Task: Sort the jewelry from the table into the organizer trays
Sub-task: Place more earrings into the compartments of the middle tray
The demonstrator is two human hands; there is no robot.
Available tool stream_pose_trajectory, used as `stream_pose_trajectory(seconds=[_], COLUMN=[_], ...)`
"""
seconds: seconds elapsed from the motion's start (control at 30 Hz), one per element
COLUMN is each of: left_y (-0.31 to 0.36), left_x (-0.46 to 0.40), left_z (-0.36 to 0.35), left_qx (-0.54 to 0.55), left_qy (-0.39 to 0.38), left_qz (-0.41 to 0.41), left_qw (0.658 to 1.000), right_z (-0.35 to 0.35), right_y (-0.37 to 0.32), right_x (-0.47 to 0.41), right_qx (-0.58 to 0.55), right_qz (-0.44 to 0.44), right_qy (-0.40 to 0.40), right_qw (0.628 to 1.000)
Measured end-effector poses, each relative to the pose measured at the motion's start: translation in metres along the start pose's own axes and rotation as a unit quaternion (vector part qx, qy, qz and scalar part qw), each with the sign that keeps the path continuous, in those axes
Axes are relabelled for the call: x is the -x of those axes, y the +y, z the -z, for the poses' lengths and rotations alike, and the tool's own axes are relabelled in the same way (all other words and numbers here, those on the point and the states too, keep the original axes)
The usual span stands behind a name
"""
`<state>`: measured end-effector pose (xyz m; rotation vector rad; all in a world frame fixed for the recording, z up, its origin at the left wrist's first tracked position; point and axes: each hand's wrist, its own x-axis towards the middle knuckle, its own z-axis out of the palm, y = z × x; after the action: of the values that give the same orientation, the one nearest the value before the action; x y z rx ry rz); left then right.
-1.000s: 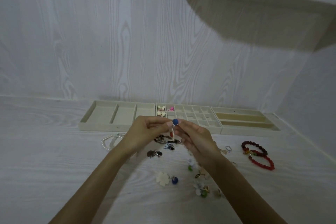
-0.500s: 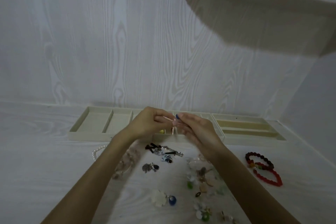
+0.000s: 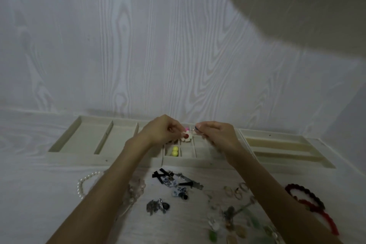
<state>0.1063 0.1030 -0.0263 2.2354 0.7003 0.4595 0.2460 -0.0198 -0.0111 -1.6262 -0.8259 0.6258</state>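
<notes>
Both my hands hover over the middle organizer tray (image 3: pixel 188 156), a cream grid of small cells. My left hand (image 3: pixel 160 131) pinches a white flower earring with a red centre (image 3: pixel 187 136). My right hand (image 3: pixel 215 133) pinches a small dark blue piece (image 3: pixel 196 128) just right of the flower. A pair of yellow beads (image 3: pixel 175 151) lies in a front cell, and something pink (image 3: pixel 187 128) shows behind the flower. Loose jewelry lies on the table in front: black bow pieces (image 3: pixel 164 176), blue-and-white earrings (image 3: pixel 178 190), rings (image 3: pixel 235 191).
A left tray (image 3: pixel 87 140) with long compartments and a right tray (image 3: pixel 281 148) with lengthwise slots flank the grid tray. A pearl strand (image 3: pixel 85 182) lies left, red bead bracelets (image 3: pixel 309 202) right, green and clear pieces (image 3: pixel 227 220) near the front. A wall rises behind the trays.
The view has dropped and come closer. My hands moved forward over the grid tray and drew slightly apart; the white flower piece now shows in my left fingers.
</notes>
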Motion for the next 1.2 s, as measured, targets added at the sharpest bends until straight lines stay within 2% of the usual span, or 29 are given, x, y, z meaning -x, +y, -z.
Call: stream_pose_trajectory(seconds=[0.2, 0.37, 0.5, 0.6, 0.9, 1.03, 1.2], left_y=[0.003, 0.007, 0.009, 0.010, 0.025, 0.027, 0.028], left_x=[-0.002, -0.001, 0.000, 0.000, 0.006, 0.007, 0.007], left_z=[-0.002, -0.007, -0.008, -0.004, 0.002, 0.003, 0.005], left_qx=[-0.139, -0.179, -0.230, -0.249, -0.312, -0.319, -0.334], left_qy=[0.005, 0.049, 0.054, 0.039, -0.098, -0.094, -0.067], left_qz=[-0.009, -0.012, -0.019, -0.018, -0.008, -0.006, -0.008], left_qw=[0.990, 0.983, 0.971, 0.968, 0.945, 0.943, 0.940], right_z=[0.000, -0.005, -0.009, -0.011, -0.016, -0.015, -0.017], right_y=[0.015, 0.016, 0.019, 0.021, 0.016, 0.009, 0.007], right_x=[-0.012, -0.018, -0.020, -0.021, -0.018, -0.017, -0.018], right_qx=[0.077, 0.191, 0.259, 0.319, 0.413, 0.471, 0.477], right_qz=[0.070, 0.109, 0.122, 0.129, 0.161, 0.191, 0.176], right_qy=[0.000, -0.014, -0.023, -0.027, -0.011, -0.014, 0.002], right_qw=[0.995, 0.975, 0.958, 0.939, 0.896, 0.861, 0.861])
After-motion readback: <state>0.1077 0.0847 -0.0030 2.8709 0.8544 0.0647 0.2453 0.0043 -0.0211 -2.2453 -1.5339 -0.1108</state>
